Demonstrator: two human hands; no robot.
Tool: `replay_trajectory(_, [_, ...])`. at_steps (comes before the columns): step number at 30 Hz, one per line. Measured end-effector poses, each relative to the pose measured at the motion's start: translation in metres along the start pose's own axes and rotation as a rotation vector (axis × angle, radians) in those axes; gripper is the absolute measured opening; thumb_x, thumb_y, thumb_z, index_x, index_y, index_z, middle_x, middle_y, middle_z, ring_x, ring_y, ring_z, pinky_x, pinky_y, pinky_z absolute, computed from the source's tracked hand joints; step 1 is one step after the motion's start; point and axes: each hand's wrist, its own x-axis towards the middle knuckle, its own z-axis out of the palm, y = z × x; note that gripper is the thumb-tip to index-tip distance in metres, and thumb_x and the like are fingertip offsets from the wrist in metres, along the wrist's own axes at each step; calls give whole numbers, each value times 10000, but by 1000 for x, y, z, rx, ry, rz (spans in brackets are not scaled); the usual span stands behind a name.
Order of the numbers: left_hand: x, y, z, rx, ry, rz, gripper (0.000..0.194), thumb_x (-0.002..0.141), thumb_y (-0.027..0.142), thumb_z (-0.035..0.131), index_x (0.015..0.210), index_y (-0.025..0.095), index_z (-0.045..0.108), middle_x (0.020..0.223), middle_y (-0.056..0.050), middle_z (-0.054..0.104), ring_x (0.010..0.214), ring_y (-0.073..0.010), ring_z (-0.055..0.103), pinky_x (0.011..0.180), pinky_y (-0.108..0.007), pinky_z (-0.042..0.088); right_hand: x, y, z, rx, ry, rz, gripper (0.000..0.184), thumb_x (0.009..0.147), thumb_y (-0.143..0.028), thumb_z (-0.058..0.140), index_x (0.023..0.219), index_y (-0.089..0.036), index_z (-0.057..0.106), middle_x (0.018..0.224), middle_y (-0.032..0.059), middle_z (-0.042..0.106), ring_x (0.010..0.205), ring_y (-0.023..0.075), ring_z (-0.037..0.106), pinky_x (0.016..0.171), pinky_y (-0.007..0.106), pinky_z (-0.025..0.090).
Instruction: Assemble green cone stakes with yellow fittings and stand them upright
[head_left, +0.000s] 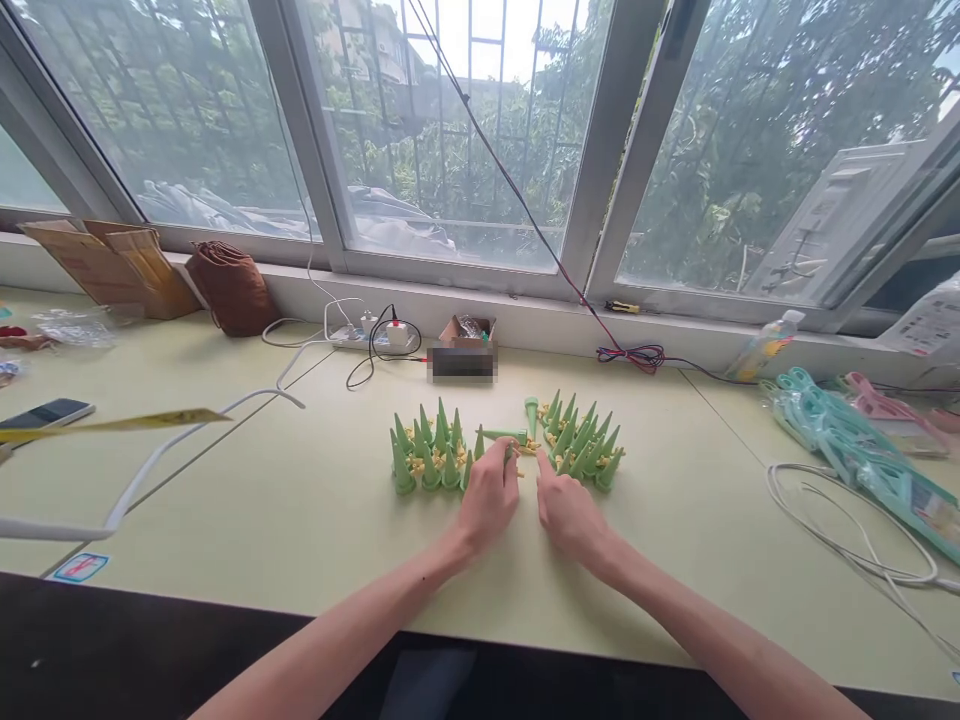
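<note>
Two clusters of green pointed cones with small yellow pieces around them stand on the pale green table: a left cluster [430, 455] and a right cluster [581, 445]. Between them one green cone [501, 435] lies on its side, tip to the left. Another cone [532, 412], wide end away from me, is just behind. My left hand [489, 492], at the left cluster's right edge, has its fingers closed around a small green piece, mostly hidden. My right hand [571, 508] is curled in front of the right cluster; whatever its fingertips hold cannot be made out.
Behind the cones are a small open box [466, 330] and a power strip [367, 335]. A brown pouch [231, 288] and cardboard box [120, 265] stand back left. A white cable [187, 432] crosses the left side. Packaged teal items [840, 440] lie right, near a bottle [769, 345].
</note>
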Motion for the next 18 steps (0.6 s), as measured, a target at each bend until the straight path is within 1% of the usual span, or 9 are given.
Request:
replay_trajectory(3, [0, 2, 0, 3, 8, -15, 158, 945, 235, 436, 1030, 201, 565, 792, -28, 630, 591, -152, 555, 635, -273, 425, 9, -10, -10, -23, -72, 50, 716, 808, 52, 421, 1493, -12, 222, 783, 149, 707, 702, 252, 692, 537, 264, 404])
replay_trajectory(5, [0, 2, 0, 8, 16, -19, 153, 946, 259, 447, 1018, 201, 569, 728, -13, 604, 571, -151, 540, 621, -267, 413, 16, -17, -15, -54, -89, 75, 744, 777, 92, 425, 1486, -4, 221, 839, 172, 710, 789, 265, 703, 572, 265, 432])
replay_trajectory(8, [1, 1, 0, 18, 13, -16, 160, 946, 282, 453, 1028, 201, 564, 704, -5, 593, 557, -149, 531, 604, -259, 400, 27, -23, -18, -66, -120, 79, 639, 826, 78, 422, 1444, 4, 280, 877, 184, 709, 852, 265, 711, 619, 270, 475])
replay_trajectory(13, [1, -2, 0, 87, -21, -32, 189, 966, 285, 407, 1070, 193, 534, 697, -1, 596, 564, -153, 551, 594, -258, 400, 38, -24, -13, -100, -122, 120, 362, 906, 21, 412, 1262, -8, 472, 937, 212, 697, 931, 278, 707, 683, 287, 518])
replay_trajectory(15, [0, -2, 0, 89, -35, -36, 196, 973, 279, 384, 1075, 189, 525, 701, -5, 606, 585, -160, 572, 594, -258, 405, 40, -24, -11, -105, -115, 127, 296, 928, 1, 397, 1202, -15, 506, 936, 212, 696, 925, 283, 710, 683, 296, 528])
replay_trajectory(18, [0, -2, 1, 93, -47, -39, 199, 976, 275, 375, 1074, 187, 525, 696, -8, 615, 596, -165, 584, 595, -259, 409, 39, -24, -10, -108, -108, 129, 242, 940, -15, 392, 1138, -34, 528, 885, 190, 701, 889, 283, 718, 654, 298, 532])
